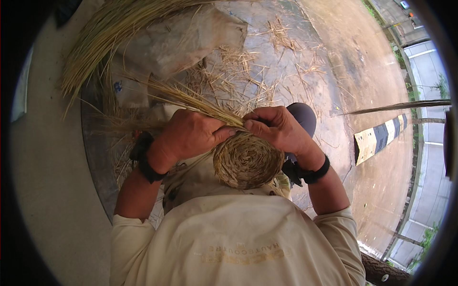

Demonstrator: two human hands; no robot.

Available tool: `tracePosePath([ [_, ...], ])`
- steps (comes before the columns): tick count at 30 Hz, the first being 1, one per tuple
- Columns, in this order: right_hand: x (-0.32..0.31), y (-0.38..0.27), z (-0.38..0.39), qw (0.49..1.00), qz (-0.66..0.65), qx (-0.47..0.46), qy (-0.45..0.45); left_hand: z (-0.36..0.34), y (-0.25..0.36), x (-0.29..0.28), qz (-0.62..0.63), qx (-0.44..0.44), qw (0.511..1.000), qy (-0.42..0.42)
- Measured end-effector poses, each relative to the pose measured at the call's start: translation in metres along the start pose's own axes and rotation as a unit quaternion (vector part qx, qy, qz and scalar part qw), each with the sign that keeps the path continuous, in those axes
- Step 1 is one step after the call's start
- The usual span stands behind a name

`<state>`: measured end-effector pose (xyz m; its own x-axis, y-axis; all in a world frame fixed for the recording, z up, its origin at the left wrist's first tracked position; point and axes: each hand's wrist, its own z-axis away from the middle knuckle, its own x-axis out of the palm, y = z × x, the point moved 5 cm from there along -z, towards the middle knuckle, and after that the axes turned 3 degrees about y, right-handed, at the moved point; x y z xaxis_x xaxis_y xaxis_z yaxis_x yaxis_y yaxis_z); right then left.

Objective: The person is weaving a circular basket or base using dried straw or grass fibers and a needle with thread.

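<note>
A round coiled straw mat (249, 162), woven in a tight spiral, sits over my lap just below my hands. From its upper edge a loose bundle of straw (195, 102) runs out to the upper left. My left hand (193, 136) is closed around that bundle, with the thumb pressed along it by the mat's rim. My right hand (274, 126) pinches the straw where it meets the top of the coil, thumb against forefinger. Both hands are close together, and dark bands circle the wrists. The left fingers are partly hidden beneath the hand.
A large sheaf of long straw (107, 43) lies at the upper left, beside a crumpled pale sheet (186, 43). Straw scraps (229, 71) litter the ground covering ahead. To the right lies a black-and-white striped barrier block (380, 138) on brown ground.
</note>
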<state>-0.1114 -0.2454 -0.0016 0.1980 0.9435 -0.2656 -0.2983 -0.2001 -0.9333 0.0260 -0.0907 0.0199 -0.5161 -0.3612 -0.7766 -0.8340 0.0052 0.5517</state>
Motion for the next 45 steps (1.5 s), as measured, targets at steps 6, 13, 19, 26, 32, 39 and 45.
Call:
tracePosePath([
  [6,0.0,-0.005,0.005,1.0,-0.005,0.012,-0.012,0.004,-0.008,0.016,0.009,0.003,0.999,0.037],
  [13,0.002,0.001,0.004,1.0,0.006,0.008,0.02,0.024,-0.02,0.019,-0.04,0.02,0.992,0.119],
  [19,0.001,0.002,0.002,0.998,0.04,-0.006,0.055,0.071,-0.039,-0.003,-0.119,-0.007,0.978,0.17],
  [26,0.0,0.011,0.005,0.998,0.034,0.028,0.054,0.103,-0.059,-0.01,-0.16,0.002,0.971,0.18],
  [32,0.002,0.009,0.005,0.998,0.009,0.039,0.048,0.087,-0.048,-0.024,-0.179,0.061,0.971,0.146],
  [39,0.0,0.006,0.005,0.999,0.024,0.013,0.043,0.075,-0.055,-0.029,-0.166,0.04,0.982,0.078],
  [45,0.0,0.004,0.007,0.998,0.024,0.029,0.045,0.067,-0.055,-0.028,-0.121,-0.022,0.992,0.02],
])
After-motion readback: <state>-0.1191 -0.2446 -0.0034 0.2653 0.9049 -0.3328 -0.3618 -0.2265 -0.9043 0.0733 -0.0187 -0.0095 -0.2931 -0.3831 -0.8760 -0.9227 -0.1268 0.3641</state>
